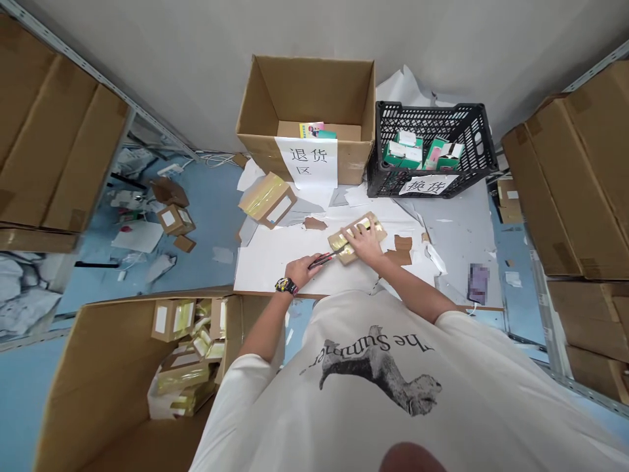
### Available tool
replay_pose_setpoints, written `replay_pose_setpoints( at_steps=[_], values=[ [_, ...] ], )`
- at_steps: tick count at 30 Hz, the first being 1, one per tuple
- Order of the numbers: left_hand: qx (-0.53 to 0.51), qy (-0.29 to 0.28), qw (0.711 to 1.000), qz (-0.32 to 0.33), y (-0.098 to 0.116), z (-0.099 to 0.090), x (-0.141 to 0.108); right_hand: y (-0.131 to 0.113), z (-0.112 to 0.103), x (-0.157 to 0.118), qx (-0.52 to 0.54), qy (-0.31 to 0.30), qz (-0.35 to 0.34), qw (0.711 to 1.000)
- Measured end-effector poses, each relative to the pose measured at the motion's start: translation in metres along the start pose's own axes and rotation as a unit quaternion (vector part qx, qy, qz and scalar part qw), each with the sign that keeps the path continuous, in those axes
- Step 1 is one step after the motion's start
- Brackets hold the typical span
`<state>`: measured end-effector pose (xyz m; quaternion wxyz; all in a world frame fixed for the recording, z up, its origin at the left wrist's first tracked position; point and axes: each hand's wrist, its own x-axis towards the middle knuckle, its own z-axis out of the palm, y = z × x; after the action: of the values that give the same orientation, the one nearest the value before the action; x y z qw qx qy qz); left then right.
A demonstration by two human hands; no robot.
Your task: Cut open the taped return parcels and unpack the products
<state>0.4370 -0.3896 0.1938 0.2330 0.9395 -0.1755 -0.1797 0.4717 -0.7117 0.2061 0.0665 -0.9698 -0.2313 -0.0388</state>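
In the head view my left hand (299, 271), with a watch on its wrist, is closed round a box cutter (322, 259) with a red-and-black handle. The cutter's tip reaches the near left part of a small taped cardboard parcel (350, 253). My right hand (364, 241) lies over the parcel's right part and grips it against the table, fingers over its top. Torn brown cardboard pieces (403, 249) lie just right of the parcel, and another scrap (315, 223) lies behind it.
Behind stand an open carton (255, 152) with a paper sign and a black plastic crate (432, 111) holding green-and-white boxes. A taped box (268, 200) sits at the table's left. A phone (477, 284) lies at right. At lower left, a large carton (105, 367) holds several taped parcels.
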Motion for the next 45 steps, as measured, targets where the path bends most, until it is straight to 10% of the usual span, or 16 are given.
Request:
replay_pose_setpoints(
  at_steps=[9,24,35,41,45],
  values=[
    [-0.017,0.068,0.991,-0.111,0.018,0.032,-0.005,0.003,0.015,0.015,0.092,-0.05,-0.05,0.993],
    [-0.044,0.077,0.984,-0.154,0.006,0.002,0.021,0.013,0.01,0.033,0.073,0.026,-0.112,0.991],
    [0.022,0.05,0.998,-0.038,-0.02,-0.028,0.01,0.022,0.0,0.023,0.084,0.059,-0.214,0.971],
    [-0.014,-0.01,1.0,0.006,-0.03,-0.034,-0.009,0.028,-0.011,0.027,0.124,-0.008,-0.107,0.986],
    [-0.102,0.064,0.991,-0.064,-0.032,-0.028,-0.027,0.021,-0.017,0.025,0.113,-0.045,-0.006,0.993]
  ],
)
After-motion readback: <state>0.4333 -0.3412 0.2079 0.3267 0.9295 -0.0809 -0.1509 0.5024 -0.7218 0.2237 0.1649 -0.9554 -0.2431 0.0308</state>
